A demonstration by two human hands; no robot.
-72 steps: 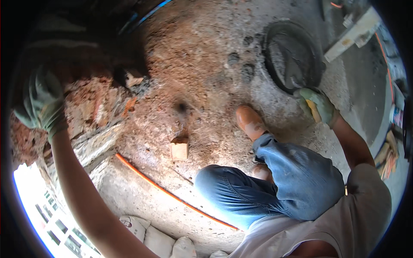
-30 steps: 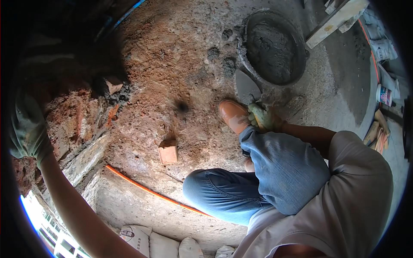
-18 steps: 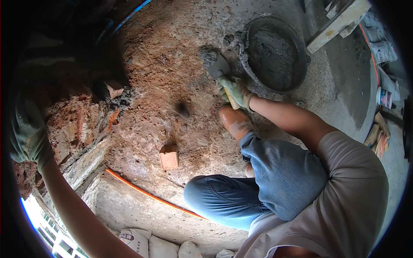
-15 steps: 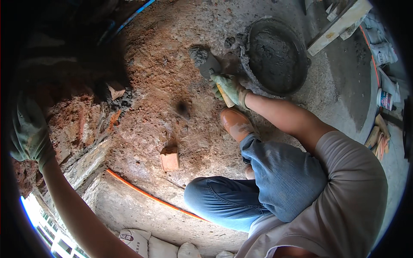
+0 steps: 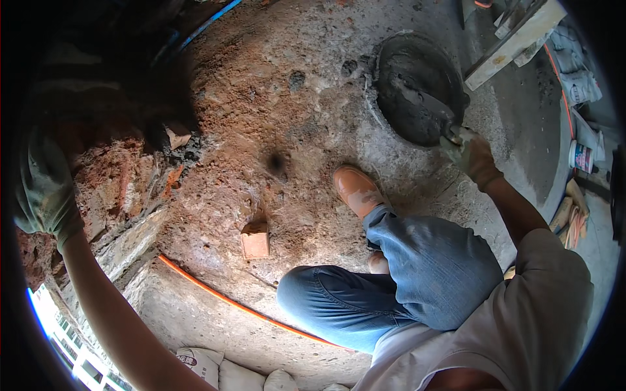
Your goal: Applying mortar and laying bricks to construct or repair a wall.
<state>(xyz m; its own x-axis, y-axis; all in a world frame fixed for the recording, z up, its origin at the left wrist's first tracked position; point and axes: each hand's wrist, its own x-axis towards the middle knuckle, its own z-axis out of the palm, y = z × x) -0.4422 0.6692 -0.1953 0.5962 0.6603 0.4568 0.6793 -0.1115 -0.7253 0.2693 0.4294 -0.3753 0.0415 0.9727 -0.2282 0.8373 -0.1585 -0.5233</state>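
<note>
My left hand [image 5: 45, 189], in a pale green glove, rests with curled fingers over the edge of broken brickwork [image 5: 117, 182] at the left. My right hand [image 5: 466, 150], also gloved, is closed on the handle of a trowel; the trowel's blade [image 5: 427, 101] dips into grey mortar in a round black tub [image 5: 385, 94] at the upper right. A loose reddish brick piece [image 5: 254, 246] lies on the rubble-strewn floor between my hands. Another broken piece [image 5: 177, 138] sits by dark mortar at the brickwork.
My boot [image 5: 355, 189] and bent legs are below the tub. An orange hose [image 5: 238, 300] runs along the lower floor, near white sacks [image 5: 235, 375]. A pale plank [image 5: 505, 52], stacked bags [image 5: 580, 85] and a small container [image 5: 580, 156] are at the right, blue piping [image 5: 208, 23] at the top.
My right hand has swung right and carried the trowel from the floor left of the tub into the mortar. My left hand stays on the brickwork.
</note>
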